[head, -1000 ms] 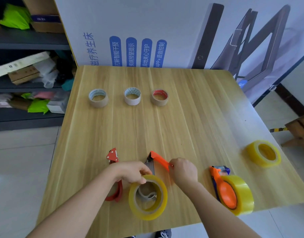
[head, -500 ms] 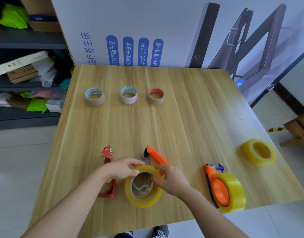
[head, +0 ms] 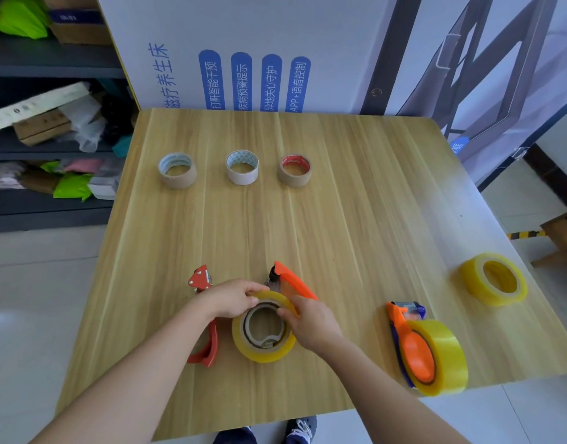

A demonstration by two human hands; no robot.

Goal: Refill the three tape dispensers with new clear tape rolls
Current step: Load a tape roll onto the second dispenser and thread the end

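Note:
A yellowish clear tape roll (head: 263, 350) lies flat around the hub of the middle orange dispenser (head: 293, 279) near the table's front edge. My left hand (head: 232, 298) grips the roll's far left rim. My right hand (head: 309, 320) pinches its right rim. A red dispenser (head: 202, 315) with no roll lies just left, partly under my left hand. An orange dispenser carrying a clear roll (head: 427, 350) stands at the front right. A loose clear roll (head: 493, 278) lies flat at the far right.
Three used tape cores (head: 177, 170), (head: 242, 167), (head: 295, 170) stand in a row at the back of the wooden table (head: 355, 203). A printed board leans behind the table. Cluttered shelves stand to the left.
My right hand left the orange dispenser's handle and came onto the roll's right rim. The roll has settled lower and flatter around the dispenser's hub. My left hand stays on the roll.

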